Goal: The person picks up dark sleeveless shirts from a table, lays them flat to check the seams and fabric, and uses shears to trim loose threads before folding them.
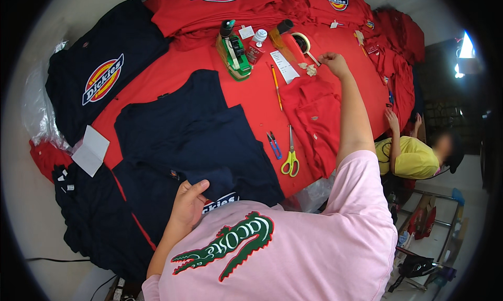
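My left hand (188,205) is closed on a fold of a navy T-shirt (157,128), thumb on top, lifting part of the cloth near my body. The rest of that shirt is spread on the red-covered table. My right arm stretches far across, and my right hand (335,64) pinches the loose end of cream masking tape (312,58). The tape's roll sits in a red dispenser (294,45). Crumpled tape scraps (311,69) lie just beside my right fingers. A folded red shirt (313,117) rests below that arm.
Yellow-handled scissors (291,162), blue thread snips (273,145) and an orange pencil (276,86) lie mid-table. Behind them stand a green tape dispenser (236,57) and a red bottle (255,48). Navy shirts (99,55) are stacked left. At right, a person in yellow (414,157) works.
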Motion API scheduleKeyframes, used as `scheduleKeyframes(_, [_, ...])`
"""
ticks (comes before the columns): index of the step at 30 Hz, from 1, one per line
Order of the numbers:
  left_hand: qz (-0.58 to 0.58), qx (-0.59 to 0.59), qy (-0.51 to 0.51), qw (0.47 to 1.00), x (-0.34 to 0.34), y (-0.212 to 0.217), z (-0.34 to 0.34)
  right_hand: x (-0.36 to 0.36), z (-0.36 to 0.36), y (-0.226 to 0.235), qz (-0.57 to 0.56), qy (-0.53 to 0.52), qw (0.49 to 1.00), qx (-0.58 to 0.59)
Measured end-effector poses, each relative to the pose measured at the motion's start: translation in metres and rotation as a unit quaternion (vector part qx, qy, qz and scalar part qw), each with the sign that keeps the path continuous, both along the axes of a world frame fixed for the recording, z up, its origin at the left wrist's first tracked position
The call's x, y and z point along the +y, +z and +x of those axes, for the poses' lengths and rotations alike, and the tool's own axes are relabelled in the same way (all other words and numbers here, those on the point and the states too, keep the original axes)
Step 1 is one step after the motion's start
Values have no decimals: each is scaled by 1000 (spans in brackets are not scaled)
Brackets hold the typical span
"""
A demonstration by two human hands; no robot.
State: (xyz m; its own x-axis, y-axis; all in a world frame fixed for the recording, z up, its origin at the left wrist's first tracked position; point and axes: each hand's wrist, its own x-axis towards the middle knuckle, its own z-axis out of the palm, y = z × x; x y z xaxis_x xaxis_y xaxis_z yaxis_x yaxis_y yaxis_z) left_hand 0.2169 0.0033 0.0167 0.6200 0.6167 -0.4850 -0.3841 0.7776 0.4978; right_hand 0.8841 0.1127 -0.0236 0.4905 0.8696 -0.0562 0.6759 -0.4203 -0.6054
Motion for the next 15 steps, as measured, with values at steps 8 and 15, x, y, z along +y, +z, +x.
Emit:
scheduleKeyframes(8, [-8, 6, 19, 1000, -12, -4, 3, 8, -27, 17, -15, 1, 999, -41])
scheduleKeyframes(15, [1, -11, 55, 998, -10, 2, 0, 0, -22, 16, 5, -36, 999, -12])
